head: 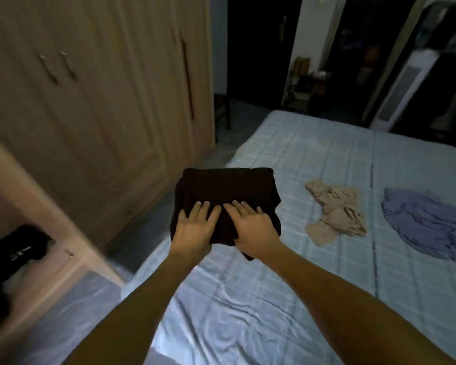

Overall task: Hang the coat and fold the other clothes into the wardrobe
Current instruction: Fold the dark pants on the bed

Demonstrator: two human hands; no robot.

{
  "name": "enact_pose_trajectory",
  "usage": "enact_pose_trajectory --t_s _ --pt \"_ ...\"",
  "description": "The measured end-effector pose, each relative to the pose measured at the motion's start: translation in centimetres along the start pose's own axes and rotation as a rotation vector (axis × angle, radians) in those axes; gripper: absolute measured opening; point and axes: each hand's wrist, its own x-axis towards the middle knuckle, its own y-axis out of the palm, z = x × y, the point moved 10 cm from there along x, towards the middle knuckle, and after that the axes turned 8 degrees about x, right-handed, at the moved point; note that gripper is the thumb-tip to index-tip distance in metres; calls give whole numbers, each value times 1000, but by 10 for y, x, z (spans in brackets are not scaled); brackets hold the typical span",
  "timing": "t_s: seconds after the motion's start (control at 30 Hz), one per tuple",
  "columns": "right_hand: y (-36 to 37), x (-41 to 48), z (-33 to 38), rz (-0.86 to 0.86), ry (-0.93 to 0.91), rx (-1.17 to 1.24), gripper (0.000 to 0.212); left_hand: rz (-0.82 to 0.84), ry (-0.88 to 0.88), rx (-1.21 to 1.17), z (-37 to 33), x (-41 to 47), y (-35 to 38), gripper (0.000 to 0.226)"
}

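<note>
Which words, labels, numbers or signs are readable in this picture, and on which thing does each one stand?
None can be read.
White marks on the black cloth inside the wardrobe: too blurred to read.
The folded black garment shows no print.

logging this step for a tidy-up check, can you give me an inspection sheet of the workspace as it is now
surface: bed with a light blue checked sheet, wrinkled near the person
job's things: folded black garment held up at the bed's edge; crumpled beige garment and crumpled blue-purple garment lie unfolded on the sheet, apart; light wooden wardrobe, dark clothing in its open part at the left
clutter: nothing seen
hands: left hand and right hand side by side, fingers flat on top of the black garment, thumbs hidden beneath
cables: nothing seen
surroundings: white tower fan and dark doorway beyond the bed, blurred
</note>
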Motion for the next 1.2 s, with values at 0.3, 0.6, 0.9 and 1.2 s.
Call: enact_pose_trajectory --t_s 0.3,0.6,0.9,1.2 --pt "-118 22 336 -197 -431 -23 82 -117 -405 243 245 -191 -197 82" --pt "-151 21 601 -233 -797 39 82 -91 -755 477 413 -372 -298 85" --pt "-119 70 780 -193 -1097 122 84 45 -1031 615 542 -472 -314 78" --pt "-86 184 901 -149 -1296 192 86 216 -1233 673 690 -482 -284 91"
